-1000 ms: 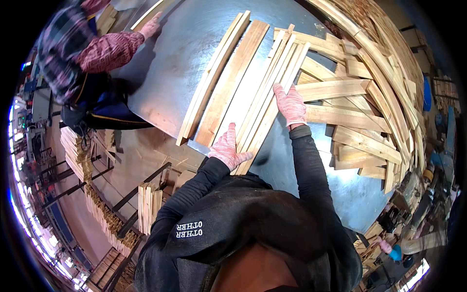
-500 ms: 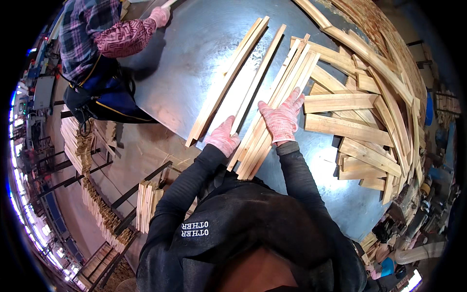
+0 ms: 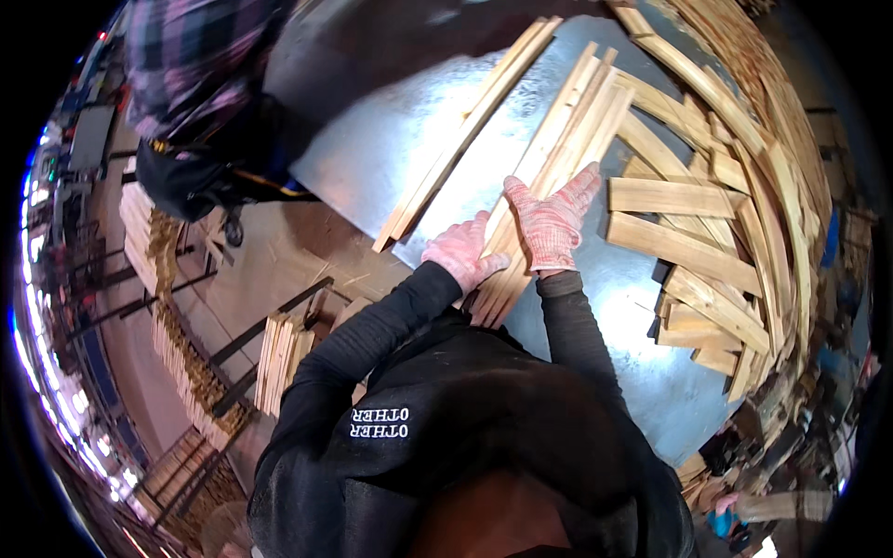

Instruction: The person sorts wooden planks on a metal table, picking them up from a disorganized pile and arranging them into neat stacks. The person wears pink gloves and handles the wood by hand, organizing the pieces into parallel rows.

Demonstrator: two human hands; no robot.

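Observation:
A bundle of long, pale wooden strips [image 3: 564,139] lies side by side on the metal table, slanting from near my body to the far right. My left hand [image 3: 465,249], in a pink-and-white glove, is closed on its near left edge, thumb toward the near ends. My right hand [image 3: 553,219], gloved alike, rests across the bundle, thumb and fingers stretched wide apart. Its palm hides part of the strips. To the left, apart from both hands, lies a narrower group of wooden strips [image 3: 470,130].
Shorter wooden boards [image 3: 684,249] are heaped at the right of the metal table [image 3: 614,372]. A person in a plaid shirt [image 3: 200,60] stands at the far left. Below the table's left edge, stacked wood [image 3: 279,358] sits by dark metal bars.
The single strip left of the bundle now lies against it, my left hand having moved right with it. My right hand stays spread on the bundle. The co-worker's gloved hand has left view.

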